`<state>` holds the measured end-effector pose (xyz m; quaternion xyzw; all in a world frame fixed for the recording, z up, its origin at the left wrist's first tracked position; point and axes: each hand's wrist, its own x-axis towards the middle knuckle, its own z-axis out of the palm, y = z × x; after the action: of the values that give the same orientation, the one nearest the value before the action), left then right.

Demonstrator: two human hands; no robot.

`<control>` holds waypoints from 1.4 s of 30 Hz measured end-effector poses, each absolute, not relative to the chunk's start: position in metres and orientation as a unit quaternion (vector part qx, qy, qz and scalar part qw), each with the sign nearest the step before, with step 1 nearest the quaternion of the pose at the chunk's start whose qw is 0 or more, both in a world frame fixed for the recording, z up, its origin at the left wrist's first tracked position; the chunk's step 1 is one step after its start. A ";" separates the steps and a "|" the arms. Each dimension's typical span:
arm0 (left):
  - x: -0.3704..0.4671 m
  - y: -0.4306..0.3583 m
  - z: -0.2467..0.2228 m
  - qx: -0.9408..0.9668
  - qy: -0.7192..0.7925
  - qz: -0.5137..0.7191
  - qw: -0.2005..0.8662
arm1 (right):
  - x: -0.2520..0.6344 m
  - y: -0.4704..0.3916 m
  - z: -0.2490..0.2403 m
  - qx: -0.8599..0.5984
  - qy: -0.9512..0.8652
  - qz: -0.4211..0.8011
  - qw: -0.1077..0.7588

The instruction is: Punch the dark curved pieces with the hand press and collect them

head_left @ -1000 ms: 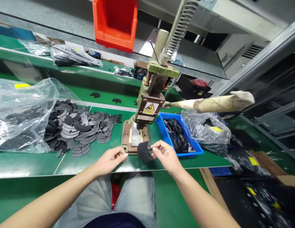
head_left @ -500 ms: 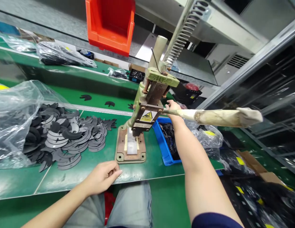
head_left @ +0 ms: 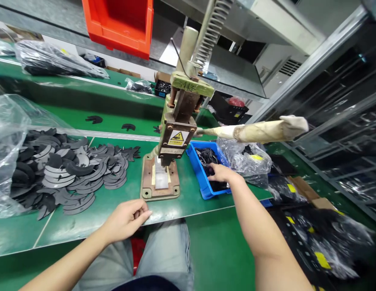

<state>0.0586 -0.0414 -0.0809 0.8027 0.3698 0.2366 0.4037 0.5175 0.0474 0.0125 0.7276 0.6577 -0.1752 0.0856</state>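
While the left grip [head_left: 126,220] rested loosely curled at the table [head_left: 188,202], the right grip [head_left: 221,173] lay among black parts [head_left: 206,155] in the blue bin [head_left: 197,169]; what either held, I couldn't tell. They looked light, stiff, best pinched at one end.

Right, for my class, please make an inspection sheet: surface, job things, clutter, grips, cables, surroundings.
Surface: green bench, glossy.
Job things: lever press, central; curved dark pieces heaped left; small black parts in blue tray, right.
Clutter: left plastic bag; right plastic bag.
Grips: left hand curled at bench edge, any hold hidden; right hand in blue tray, hold unclear.
Cables: thin dark wire near press top.
Surroundings: orange bin, grey shelf behind.
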 end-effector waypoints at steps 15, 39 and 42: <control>0.060 -0.045 -0.069 0.765 0.412 0.272 0.413 | 0.523 0.022 -0.002 0.730 0.672 -0.123 -0.020; 0.085 -0.070 -0.018 0.745 0.326 0.422 0.400 | 0.314 -0.085 -0.043 0.550 0.488 -0.378 -0.562; 0.086 -0.072 -0.019 0.763 0.304 0.424 0.382 | 0.293 -0.094 -0.051 0.513 0.476 -0.433 -0.568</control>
<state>0.0865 -0.0724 -0.0188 0.7632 0.3036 0.4238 0.3819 0.2933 -0.0937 -0.0506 0.5133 0.4762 -0.4327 -0.5680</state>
